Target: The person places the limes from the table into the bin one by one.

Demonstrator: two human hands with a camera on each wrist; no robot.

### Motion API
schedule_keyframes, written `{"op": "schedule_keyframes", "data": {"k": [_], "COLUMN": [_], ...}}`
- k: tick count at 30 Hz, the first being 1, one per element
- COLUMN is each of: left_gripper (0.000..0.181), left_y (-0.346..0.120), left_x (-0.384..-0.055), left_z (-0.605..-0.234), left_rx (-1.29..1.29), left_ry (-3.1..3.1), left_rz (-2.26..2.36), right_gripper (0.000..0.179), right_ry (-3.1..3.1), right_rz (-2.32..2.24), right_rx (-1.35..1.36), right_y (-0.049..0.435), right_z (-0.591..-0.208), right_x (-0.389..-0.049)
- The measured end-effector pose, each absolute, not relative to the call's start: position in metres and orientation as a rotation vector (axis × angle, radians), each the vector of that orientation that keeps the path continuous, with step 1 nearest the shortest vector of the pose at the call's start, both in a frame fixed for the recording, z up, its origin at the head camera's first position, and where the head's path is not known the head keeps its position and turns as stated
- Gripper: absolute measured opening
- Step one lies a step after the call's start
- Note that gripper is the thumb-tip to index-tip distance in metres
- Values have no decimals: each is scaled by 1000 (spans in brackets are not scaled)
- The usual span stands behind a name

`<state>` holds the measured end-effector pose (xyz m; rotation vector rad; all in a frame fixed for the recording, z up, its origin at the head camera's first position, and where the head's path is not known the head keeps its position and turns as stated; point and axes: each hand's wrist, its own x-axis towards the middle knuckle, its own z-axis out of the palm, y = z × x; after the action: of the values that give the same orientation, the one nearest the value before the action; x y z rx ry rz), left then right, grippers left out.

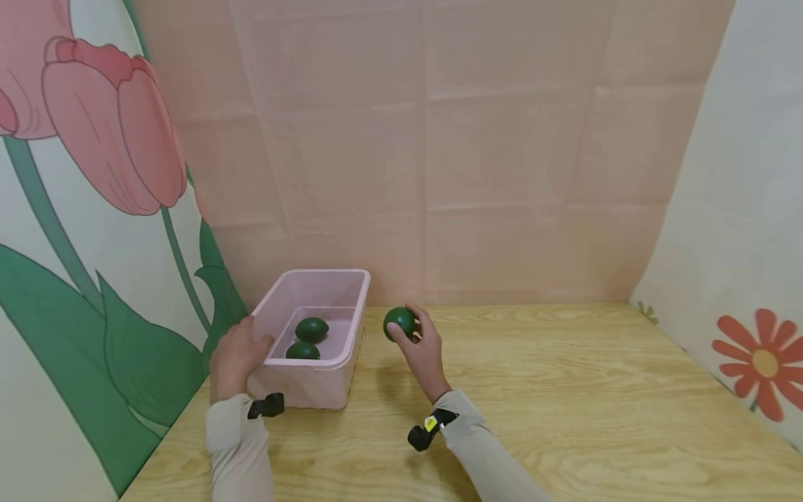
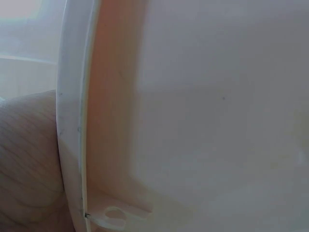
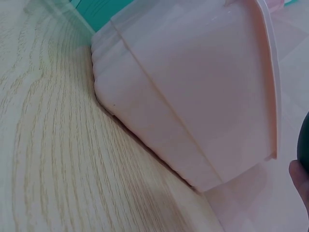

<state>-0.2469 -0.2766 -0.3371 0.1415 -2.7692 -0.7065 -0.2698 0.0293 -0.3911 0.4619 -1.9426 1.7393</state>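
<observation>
A pale pink plastic box (image 1: pixel 297 387) stands on the table, its outer wall (image 3: pixel 193 87) filling much of the right wrist view. My left hand (image 1: pixel 237 354) grips its near left rim, seen close up as a rim (image 2: pixel 75 116) in the left wrist view. Inside lie a dark green, smooth fruit (image 1: pixel 311 330) with a pointed end and a second green fruit (image 1: pixel 303 351), partly hidden by the near wall. Right of the box, my right hand (image 1: pixel 423 348) holds another round green fruit (image 1: pixel 398 323) above the table, between thumb and fingers. Its exact kind is unclear.
The wood-grain table (image 1: pixel 552 390) extends to the right of the box. A pinkish cloth backdrop (image 1: pixel 502 160) hangs behind it. Flower-printed panels (image 1: pixel 119 125) rise at the left and right sides.
</observation>
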Motion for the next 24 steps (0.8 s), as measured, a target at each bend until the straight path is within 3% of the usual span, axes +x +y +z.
{"op": "schedule_keyframes", "data": {"k": [24], "left_gripper": [51], "left_y": [-275], "left_x": [-245], "left_z": [-336], "left_rx": [145], "left_ry": [-2769], "left_rz": [-720], "right_gripper": [54], "right_ry": [-1951], "right_rz": [1751], "right_rx": [472], "right_y": [28], "right_z": [-391], "right_x": [-269]}}
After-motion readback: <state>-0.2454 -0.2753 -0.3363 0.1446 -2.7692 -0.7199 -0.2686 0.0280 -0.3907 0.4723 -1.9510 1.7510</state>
